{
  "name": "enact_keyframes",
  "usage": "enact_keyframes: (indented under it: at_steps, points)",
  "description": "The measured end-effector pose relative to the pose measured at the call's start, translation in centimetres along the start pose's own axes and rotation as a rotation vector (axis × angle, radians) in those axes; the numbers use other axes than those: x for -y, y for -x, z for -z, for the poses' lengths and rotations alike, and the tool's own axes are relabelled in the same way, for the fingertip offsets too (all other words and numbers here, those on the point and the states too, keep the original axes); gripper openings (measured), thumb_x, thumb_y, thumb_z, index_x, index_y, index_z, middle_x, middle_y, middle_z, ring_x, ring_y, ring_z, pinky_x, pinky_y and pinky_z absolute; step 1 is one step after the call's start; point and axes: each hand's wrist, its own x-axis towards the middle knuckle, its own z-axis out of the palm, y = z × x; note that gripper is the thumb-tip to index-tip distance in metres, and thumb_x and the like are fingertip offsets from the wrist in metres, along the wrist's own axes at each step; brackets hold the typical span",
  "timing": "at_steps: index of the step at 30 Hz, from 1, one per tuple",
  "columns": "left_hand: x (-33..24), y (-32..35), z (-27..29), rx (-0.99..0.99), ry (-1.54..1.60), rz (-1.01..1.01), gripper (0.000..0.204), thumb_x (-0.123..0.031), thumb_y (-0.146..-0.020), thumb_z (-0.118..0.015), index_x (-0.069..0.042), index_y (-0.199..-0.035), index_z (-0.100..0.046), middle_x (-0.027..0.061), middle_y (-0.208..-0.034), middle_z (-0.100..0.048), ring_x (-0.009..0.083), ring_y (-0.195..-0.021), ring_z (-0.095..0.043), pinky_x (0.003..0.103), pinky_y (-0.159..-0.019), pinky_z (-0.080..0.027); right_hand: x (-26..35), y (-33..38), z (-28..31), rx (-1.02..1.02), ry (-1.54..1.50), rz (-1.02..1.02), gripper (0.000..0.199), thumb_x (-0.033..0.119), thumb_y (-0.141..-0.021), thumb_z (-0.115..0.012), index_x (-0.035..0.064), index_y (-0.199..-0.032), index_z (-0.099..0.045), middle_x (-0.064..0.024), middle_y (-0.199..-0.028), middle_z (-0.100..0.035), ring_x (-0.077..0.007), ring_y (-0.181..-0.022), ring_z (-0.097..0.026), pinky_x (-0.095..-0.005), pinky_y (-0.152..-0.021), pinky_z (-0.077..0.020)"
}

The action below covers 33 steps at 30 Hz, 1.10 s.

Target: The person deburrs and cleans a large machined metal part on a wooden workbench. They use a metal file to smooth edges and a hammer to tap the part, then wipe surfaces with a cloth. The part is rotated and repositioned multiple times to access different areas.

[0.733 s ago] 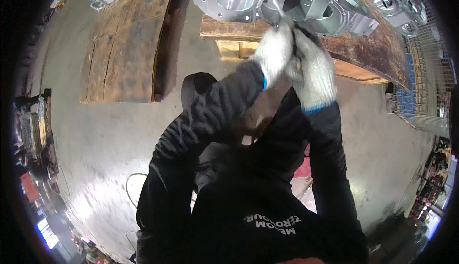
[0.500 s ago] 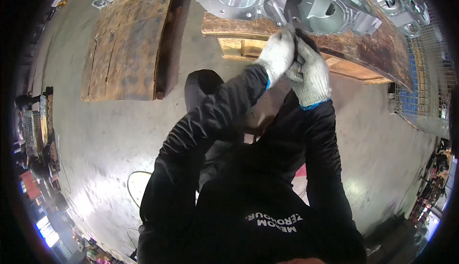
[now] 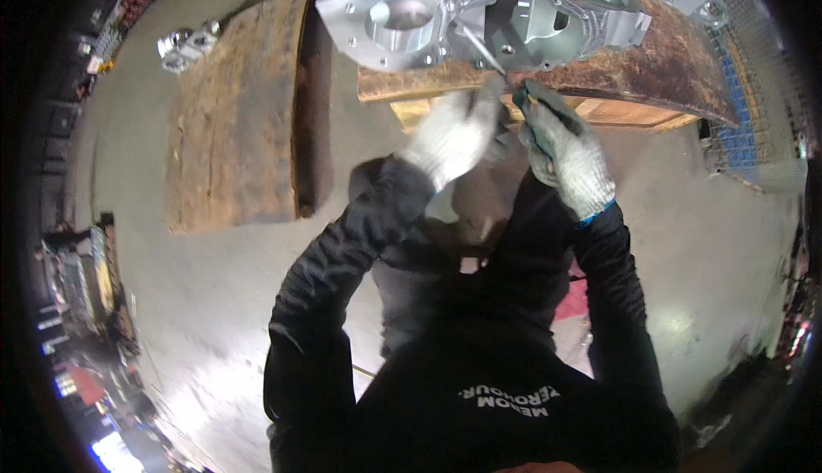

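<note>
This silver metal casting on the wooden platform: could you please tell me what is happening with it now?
A person has the gloved left hand and right hand close together in front of the silver metal casting, which rests on a wooden platform. Just beyond them, a slim rod slants up across the casting's front; which hand's grip has it, if either, I cannot tell. A second wooden platform stands apart at the left, with a small metal part near its far end.

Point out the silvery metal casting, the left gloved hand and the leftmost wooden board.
Metal casting (image 3: 541,19), head view: cavity's inner wall.
Left gloved hand (image 3: 452,133), head view: back of the glove.
Wooden board (image 3: 235,118), head view: top face.
</note>
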Motion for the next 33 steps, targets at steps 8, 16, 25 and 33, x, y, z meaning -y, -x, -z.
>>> enact_keyframes:
  at_steps: [8,16,25,33]
  points:
    - [-2.4,-13.6,11.8,-0.517,-0.871,-0.782,0.027,-0.029,-0.1,-0.057,-0.006,-0.099,-0.072,0.0168,-0.089,-0.071,0.0376,-0.077,-0.071,0.045,-0.073,-0.058,-0.2,-4.5,1.9,0.11,0.581,0.327,0.031,0.024,-0.104,-0.058,0.008,-0.128,-0.068,-0.0198,-0.091,-0.072,-0.0267,-0.078,-0.07,-0.0378,-0.072,-0.0541]
    - [-0.9,-14.5,10.5,-0.428,-1.152,-0.47,0.053,-0.046,-0.103,-0.047,-0.006,-0.085,-0.077,0.0217,-0.073,-0.071,0.0411,-0.07,-0.073,0.048,-0.066,-0.06,-0.5,-5.3,-1.0,0.014,1.281,0.61,0.035,0.021,-0.103,-0.052,0.0104,-0.133,-0.065,-0.0165,-0.072,-0.066,-0.0307,-0.064,-0.067,-0.0433,-0.058,-0.0541]
    - [-1.7,-13.9,9.8,-0.479,-1.166,-0.377,0.07,-0.051,-0.104,-0.04,0.0,-0.071,-0.075,0.0265,-0.068,-0.068,0.0446,-0.071,-0.072,0.05,-0.069,-0.059,-1.6,-8.5,-0.5,0.008,1.289,0.613,0.028,0.023,-0.102,-0.054,0.0036,-0.104,-0.073,-0.0177,-0.077,-0.068,-0.0285,-0.065,-0.068,-0.0418,-0.065,-0.0564]
    - [-1.3,-14.1,10.2,-0.497,-1.265,-0.38,0.073,-0.05,-0.105,-0.038,0.002,-0.067,-0.073,0.0267,-0.061,-0.065,0.0444,-0.063,-0.071,0.05,-0.063,-0.059,0.5,-6.6,1.0,0.206,1.117,0.504,0.04,0.031,-0.104,-0.061,0.0079,-0.136,-0.065,-0.0161,-0.094,-0.071,-0.0258,-0.081,-0.069,-0.0358,-0.078,-0.0577]
